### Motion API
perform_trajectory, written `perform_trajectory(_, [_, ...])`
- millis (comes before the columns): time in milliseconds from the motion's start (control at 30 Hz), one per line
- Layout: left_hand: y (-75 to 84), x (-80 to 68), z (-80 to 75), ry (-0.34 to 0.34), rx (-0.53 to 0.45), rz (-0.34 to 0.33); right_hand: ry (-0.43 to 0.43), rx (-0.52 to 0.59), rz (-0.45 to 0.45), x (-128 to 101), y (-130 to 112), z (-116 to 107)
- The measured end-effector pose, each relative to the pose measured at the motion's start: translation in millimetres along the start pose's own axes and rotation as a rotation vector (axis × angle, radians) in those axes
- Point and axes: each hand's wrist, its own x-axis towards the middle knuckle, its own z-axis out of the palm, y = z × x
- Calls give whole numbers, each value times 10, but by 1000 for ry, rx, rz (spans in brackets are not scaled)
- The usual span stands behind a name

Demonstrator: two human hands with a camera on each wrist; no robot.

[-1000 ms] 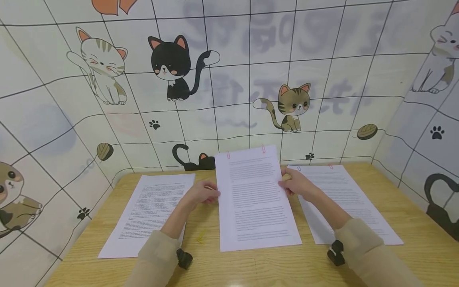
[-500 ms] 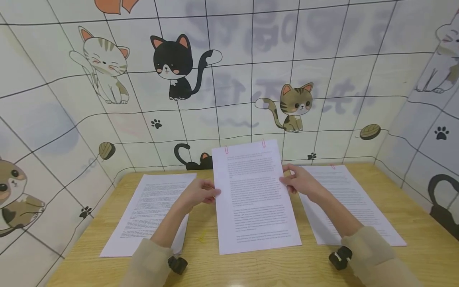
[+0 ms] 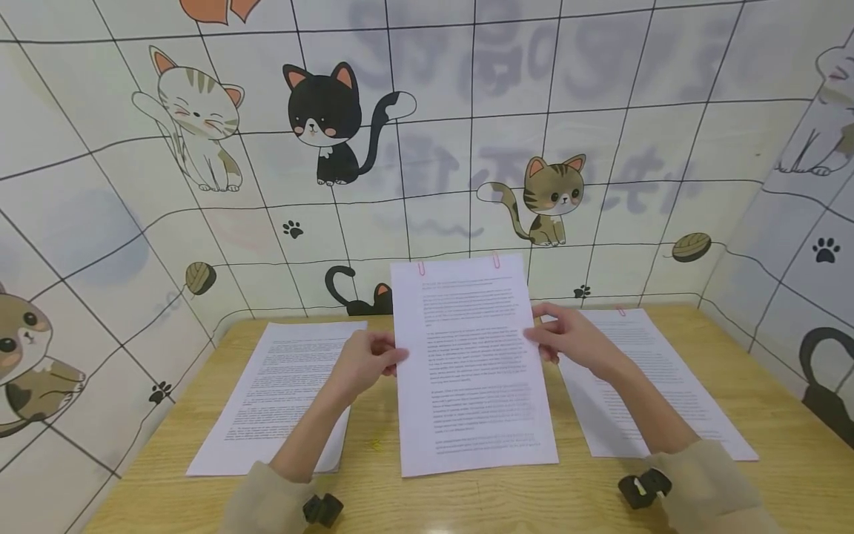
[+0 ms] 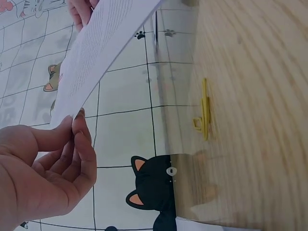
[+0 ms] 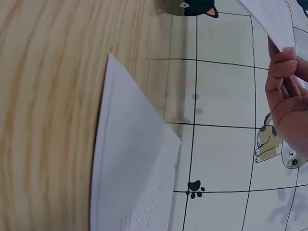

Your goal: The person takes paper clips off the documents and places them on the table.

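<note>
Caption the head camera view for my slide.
Left hand and right hand hold a paper-clipped printed document between two other printed documents lying on a wooden table.

Head view bright & evenly lit; wrist pics dimmer, greyer, softer.
Table (image 3: 520, 508) has a small pale glare patch at its near edge; in L wrist pic its glossy top faintly mirrors the wall (image 4: 122, 130) along the far side. Held sheets (image 3: 477, 363) v. bright, print soft, can't say if focus or motion. Yellow clips (image 3: 376, 444) just a smudge in head view. R wrist pic: soft grey shading on right-hand sheets (image 5: 130, 144). Wide-angle stretch, esp. far left & right.
</note>
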Motion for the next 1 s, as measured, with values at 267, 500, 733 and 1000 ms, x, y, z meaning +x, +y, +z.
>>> perform_trajectory(267, [76, -81, 8, 54, -9, 37, -60, 6, -67, -92, -19, -42])
perform_trajectory(500, [131, -114, 47, 58, -35, 75, -93, -47, -82, -157, -8, -87])
perform_trajectory(733, [163, -141, 90, 43, -46, 76, -99, -52, -66, -187, -3, -112])
perform_trajectory(1000, [99, -143, 122, 9, -58, 96, -111, -27, -47, -223, 20, -126])
